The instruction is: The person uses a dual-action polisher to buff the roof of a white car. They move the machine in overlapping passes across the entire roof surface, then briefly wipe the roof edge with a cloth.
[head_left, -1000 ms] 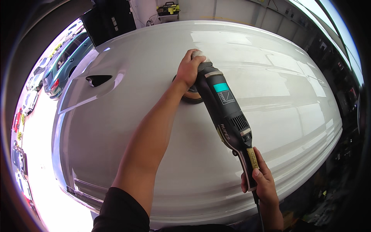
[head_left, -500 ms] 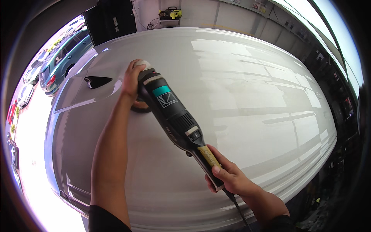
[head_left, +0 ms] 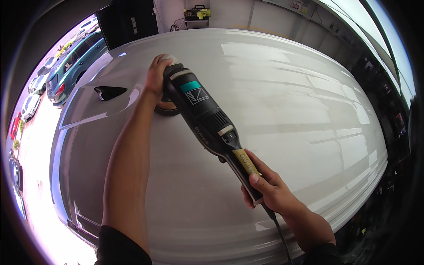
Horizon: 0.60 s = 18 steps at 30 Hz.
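A black car polisher [head_left: 201, 104] with a teal patch lies slantwise over the white car roof [head_left: 194, 185]. My left hand [head_left: 159, 73] is closed over the pale cap at its head, the fingertips partly hidden. Around the rear handle, by a yellow strip of tape, my right hand [head_left: 269, 187] is wrapped. Beneath the head, the round polishing pad [head_left: 168, 108] shows its edge and seems to rest on the roof; most of it is hidden by the tool and my wrist. From the handle's end a black power cord [head_left: 280, 236] runs down to the lower edge.
A black fin antenna [head_left: 109, 92] sticks up from the roof left of the pad. Past the roof's far edge, a yellow-and-black tool case [head_left: 197, 13] stands on a small shelf. Outside at left, a teal car [head_left: 77, 66] is parked among others.
Both hands have moved the polisher a little away from me and to the right across the roof. The grip of each hand stays the same.
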{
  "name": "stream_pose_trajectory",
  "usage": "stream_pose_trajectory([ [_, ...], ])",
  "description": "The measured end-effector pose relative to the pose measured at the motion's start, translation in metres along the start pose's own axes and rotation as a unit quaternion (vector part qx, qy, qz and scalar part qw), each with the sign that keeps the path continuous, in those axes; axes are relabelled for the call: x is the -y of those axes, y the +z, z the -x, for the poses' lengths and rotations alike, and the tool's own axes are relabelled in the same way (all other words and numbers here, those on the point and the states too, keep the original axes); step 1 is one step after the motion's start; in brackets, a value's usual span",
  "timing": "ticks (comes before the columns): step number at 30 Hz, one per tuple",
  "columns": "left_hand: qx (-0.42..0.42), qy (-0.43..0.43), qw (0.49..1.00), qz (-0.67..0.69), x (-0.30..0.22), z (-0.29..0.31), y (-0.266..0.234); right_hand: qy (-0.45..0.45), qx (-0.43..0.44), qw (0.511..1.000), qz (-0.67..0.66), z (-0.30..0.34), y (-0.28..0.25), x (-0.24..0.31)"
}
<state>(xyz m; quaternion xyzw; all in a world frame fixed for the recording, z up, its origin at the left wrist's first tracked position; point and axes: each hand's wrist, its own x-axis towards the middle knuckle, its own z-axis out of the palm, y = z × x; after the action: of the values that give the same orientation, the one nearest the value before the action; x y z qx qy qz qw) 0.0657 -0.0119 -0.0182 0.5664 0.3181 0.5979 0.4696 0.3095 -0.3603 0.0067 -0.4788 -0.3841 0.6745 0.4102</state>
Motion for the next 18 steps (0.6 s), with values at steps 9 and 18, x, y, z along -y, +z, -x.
stream_pose_trajectory([
  [9, 0.146, -0.053, 0.982, -0.103, 0.005, 0.029, 0.236, -0.101, -0.315, 0.944, 0.001, 0.108, -0.048, -0.042],
  [18, 0.08, -0.082, 0.993, -0.025, 0.021, -0.017, 0.18, -0.074, -0.223, 0.972, 0.0, 0.057, -0.048, 0.004],
])
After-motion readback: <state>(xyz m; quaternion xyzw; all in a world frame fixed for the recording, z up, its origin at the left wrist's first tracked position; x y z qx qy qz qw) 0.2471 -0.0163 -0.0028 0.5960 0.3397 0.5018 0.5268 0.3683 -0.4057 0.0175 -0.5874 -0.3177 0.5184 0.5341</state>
